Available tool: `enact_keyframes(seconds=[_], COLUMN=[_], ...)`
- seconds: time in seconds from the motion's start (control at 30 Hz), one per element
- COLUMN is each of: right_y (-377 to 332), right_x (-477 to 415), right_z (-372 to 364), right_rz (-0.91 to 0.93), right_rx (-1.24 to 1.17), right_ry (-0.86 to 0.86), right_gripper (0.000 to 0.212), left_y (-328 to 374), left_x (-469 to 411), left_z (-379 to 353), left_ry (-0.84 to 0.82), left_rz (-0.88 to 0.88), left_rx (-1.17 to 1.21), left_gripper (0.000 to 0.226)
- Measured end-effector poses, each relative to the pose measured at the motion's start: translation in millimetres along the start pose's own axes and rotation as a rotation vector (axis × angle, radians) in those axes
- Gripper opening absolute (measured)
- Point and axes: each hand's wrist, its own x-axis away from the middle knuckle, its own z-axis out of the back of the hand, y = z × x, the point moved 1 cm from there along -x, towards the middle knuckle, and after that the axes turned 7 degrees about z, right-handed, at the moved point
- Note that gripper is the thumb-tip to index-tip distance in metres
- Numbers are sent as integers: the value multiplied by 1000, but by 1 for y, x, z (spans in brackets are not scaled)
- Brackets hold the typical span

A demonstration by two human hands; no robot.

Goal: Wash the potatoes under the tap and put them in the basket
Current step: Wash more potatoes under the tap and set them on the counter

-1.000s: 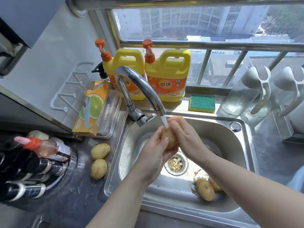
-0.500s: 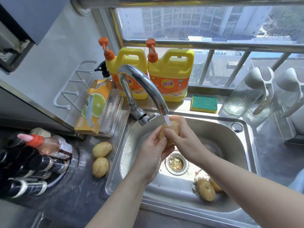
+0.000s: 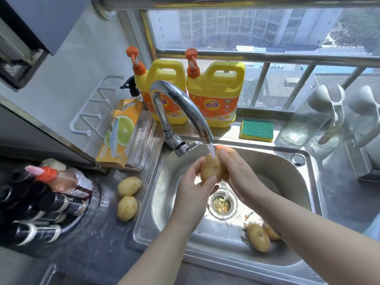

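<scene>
Here, left hand [image 3: 193, 190]: fingers curled around the potato [image 3: 211, 169].
Right hand [image 3: 240, 171]: closed on its far side.
Potato: between both palms, under the tap [image 3: 185, 108] stream.

**Wet worktop around the sink**

I see a grey worktop [image 3: 98, 239] with two potatoes [image 3: 129, 186] [image 3: 126, 208] just beside the sink's [image 3: 226, 262] left rim. Bottles [image 3: 51, 204] crowd its left edge; a green sponge [image 3: 257, 130] lies along the back edge.
</scene>
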Motion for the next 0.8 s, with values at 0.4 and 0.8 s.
enact_keyframes(seconds=[0.4, 0.8], right_y=[-13, -7], right_x=[-1, 4], right_z=[-20, -2], right_rz=[140, -125], right_rx=[76, -338], right_ry=[162, -114], right_gripper=[24, 32], left_y=[1, -2], left_x=[9, -5], left_z=[-3, 13], left_ry=[77, -29], left_rz=[-149, 55], left_rx=[-228, -1], left_gripper=[48, 40])
